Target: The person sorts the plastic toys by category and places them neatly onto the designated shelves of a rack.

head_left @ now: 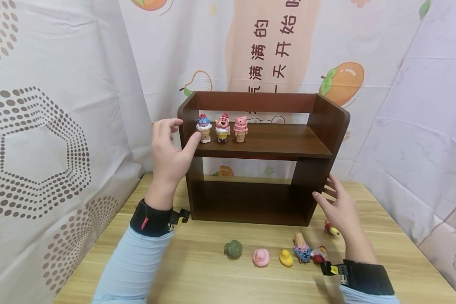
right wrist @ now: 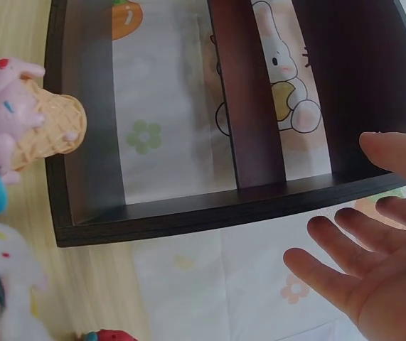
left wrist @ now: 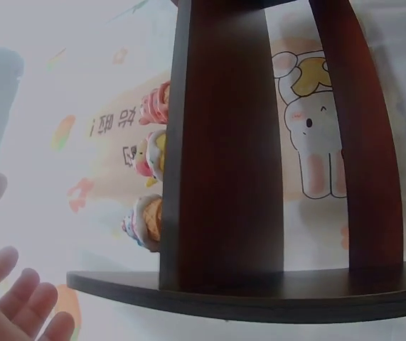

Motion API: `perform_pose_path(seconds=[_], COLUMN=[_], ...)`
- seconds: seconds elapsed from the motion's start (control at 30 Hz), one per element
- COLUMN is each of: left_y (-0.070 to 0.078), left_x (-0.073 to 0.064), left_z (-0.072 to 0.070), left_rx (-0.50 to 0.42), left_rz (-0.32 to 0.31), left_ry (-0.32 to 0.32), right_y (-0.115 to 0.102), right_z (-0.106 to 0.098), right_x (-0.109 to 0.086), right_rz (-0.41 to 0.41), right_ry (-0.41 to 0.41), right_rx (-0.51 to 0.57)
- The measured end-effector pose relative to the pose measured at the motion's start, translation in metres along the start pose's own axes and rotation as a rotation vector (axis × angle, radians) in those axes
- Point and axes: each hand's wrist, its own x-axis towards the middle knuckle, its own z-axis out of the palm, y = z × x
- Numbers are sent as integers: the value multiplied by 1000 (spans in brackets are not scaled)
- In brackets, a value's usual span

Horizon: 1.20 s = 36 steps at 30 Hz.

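A dark brown two-tier shelf stands on the table. Along the left of its upper board, three ice-cream-cone figurines are lined up upright: one blue-headed, a pink bear and a pink one with ears. My left hand is raised at the shelf's left side, thumb and fingers spread, holding nothing; its thumb tip overlaps the blue-headed figurine in the head view, but the left wrist view shows a gap. By the right side panel is my right hand, fingers extended and empty; whether it touches the wood I cannot tell.
In front of the shelf lie a green toy, a pink duck, a yellow duck, a tipped-over cone figurine and a red-and-white figurine. A red-and-yellow toy lies beside my right wrist. Printed curtains hang behind.
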Motion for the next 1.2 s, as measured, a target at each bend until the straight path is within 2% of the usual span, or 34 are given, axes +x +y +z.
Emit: perform_pose_path(seconds=[0.23,0.47,0.73,1.0,1.2], left_y=[-10,-19,-30,-43,-49], left_x=[-9,-19,-31,-44,-53], left_z=[-3,-4,-7,-3,-2], left_rx=[-40,-65,-97,-137,-143], left_rz=[-88,-177,-288,-346,-410], left_ry=[14,9,-55,-114,-136], right_y=[-5,-12,-20,-25,-22], right_z=[-9,-17,-24,-33,-47], right_x=[-2,-4,-5,-10,-13], right_rz=[10,-8,-48,-43,-71], right_ry=[26,89,135,144,93], right_rx=[-22,-77,-52,-90,-69])
